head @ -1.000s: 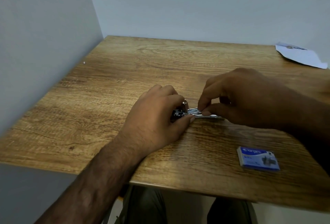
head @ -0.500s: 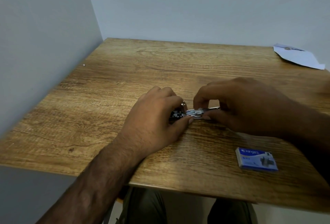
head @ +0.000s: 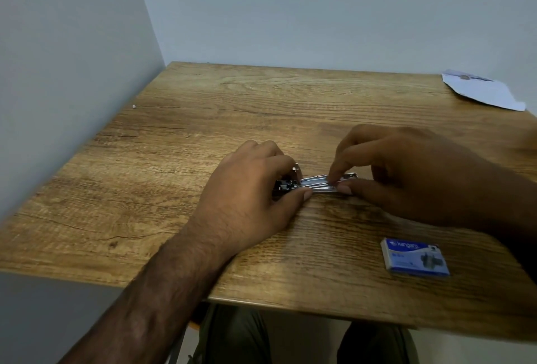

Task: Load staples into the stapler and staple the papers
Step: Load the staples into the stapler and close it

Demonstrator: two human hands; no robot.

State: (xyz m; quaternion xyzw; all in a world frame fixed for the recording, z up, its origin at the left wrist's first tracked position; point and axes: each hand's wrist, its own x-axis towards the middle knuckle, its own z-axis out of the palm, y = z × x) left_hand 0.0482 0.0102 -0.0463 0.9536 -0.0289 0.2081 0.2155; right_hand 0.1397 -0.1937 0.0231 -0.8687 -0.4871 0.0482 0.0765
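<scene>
A small metal stapler [head: 315, 184] lies on the wooden table [head: 203, 131], its shiny channel facing up. My left hand [head: 252, 189] grips its left end, hiding most of the body. My right hand [head: 406, 172] pinches the channel's right part between thumb and forefinger; whether a strip of staples is under the fingertips I cannot tell. A blue staple box [head: 415, 257] lies shut near the table's front right. White papers [head: 482, 92] rest at the far right corner.
Pale walls close in the table on the left and at the back. A tiny white speck [head: 134, 106] lies near the left edge. My knees [head: 232, 334] show under the front edge.
My right hand's fingers have shifted slightly left along the stapler's channel and pressed down. The left hand has kept its hold. The view has tilted a little.
</scene>
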